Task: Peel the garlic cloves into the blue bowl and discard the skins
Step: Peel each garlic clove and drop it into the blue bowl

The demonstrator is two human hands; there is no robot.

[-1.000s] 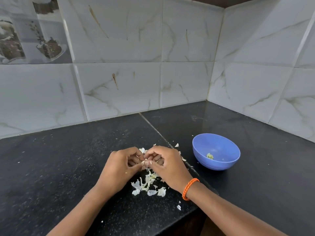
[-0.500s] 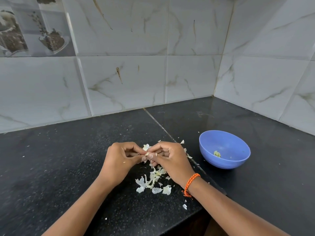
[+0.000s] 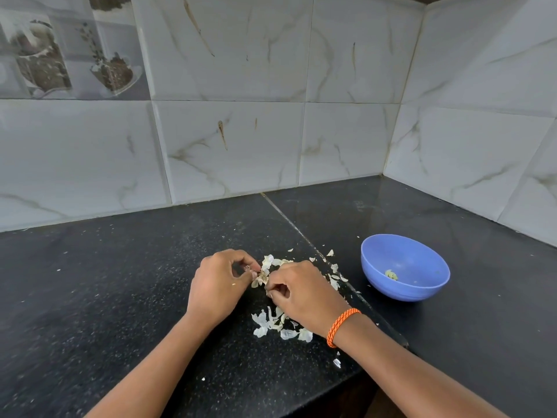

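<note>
— While comparing with a second earlier: any real change on the black countertop point(image 3: 120, 297)?

— Little among the big things. Blue bowl point(image 3: 388, 289) parked as before at about 3 o'clock of the hands, well apart from them, with one pale peeled clove point(image 3: 391, 275) inside. Shift in framing likely down to head movement only.

— And the skins?

— Loose garlic skins point(image 3: 278, 325) scattered at 6 o'clock of the hands, more at 12 and 2 o'clock, all on the counter; none discarded yet. Pile looking much the same as a second ago.

— So what did change?

— Down at the fingertips. Previously knuckle to knuckle, now drawn slightly apart, exposing a papery, brownish garlic piece point(image 3: 262, 276) between them. Suggests a strip of skin being pulled away; peeling under way, clove not yet ready for the bowl.

— Pose of each hand?

— Left hand point(image 3: 215, 285): at 9 o'clock of the garlic, fingers curled, thumb and forefinger pinching its left end. Right hand point(image 3: 304, 294): at 4 o'clock of it, back upward, fingers curled inward, tips gripping the other end; orange thread band point(image 3: 342, 325) round the wrist. Both forearms entering from 6 o'clock.
</note>
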